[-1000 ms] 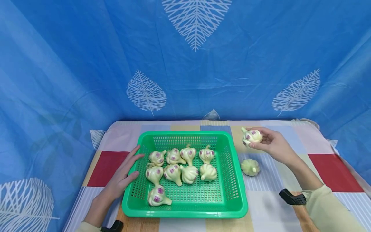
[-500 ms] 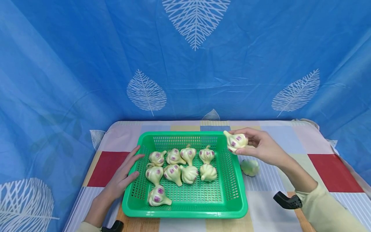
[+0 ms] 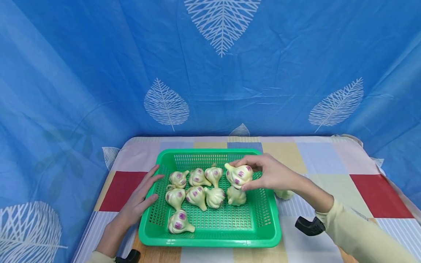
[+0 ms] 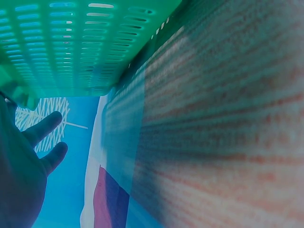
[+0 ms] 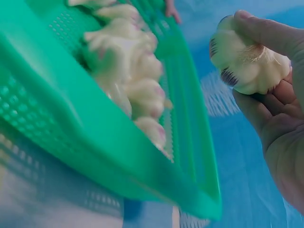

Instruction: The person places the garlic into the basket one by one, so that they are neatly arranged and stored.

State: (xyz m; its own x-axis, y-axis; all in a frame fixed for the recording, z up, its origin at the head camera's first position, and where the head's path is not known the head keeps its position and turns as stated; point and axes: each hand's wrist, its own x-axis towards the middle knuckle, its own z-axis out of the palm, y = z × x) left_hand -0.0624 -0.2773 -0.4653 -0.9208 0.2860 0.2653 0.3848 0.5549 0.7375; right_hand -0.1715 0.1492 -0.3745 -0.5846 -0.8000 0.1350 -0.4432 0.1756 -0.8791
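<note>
My right hand (image 3: 271,172) grips a garlic bulb (image 3: 239,176), cream with purple patches, over the right part of the green basket (image 3: 210,243). In the right wrist view the held bulb (image 5: 249,59) shows its root end, thumb on one side and fingers on the other. Several more garlic bulbs (image 3: 196,197) lie inside the basket, mostly to its left and middle. My left hand (image 3: 136,201) rests at the basket's left rim with fingers extended. In the left wrist view its fingers (image 4: 45,128) are straight beside the basket wall (image 4: 66,47).
One more garlic bulb (image 3: 283,194) lies on the table right of the basket, partly hidden by my right hand and forearm. A checked cloth (image 3: 332,157) covers the table. Blue leaf-print fabric (image 3: 276,73) hangs behind and at the sides.
My right hand has carried the garlic bulb leftward from beyond the basket's right side to over its inside. My left hand and the basket have stayed put.
</note>
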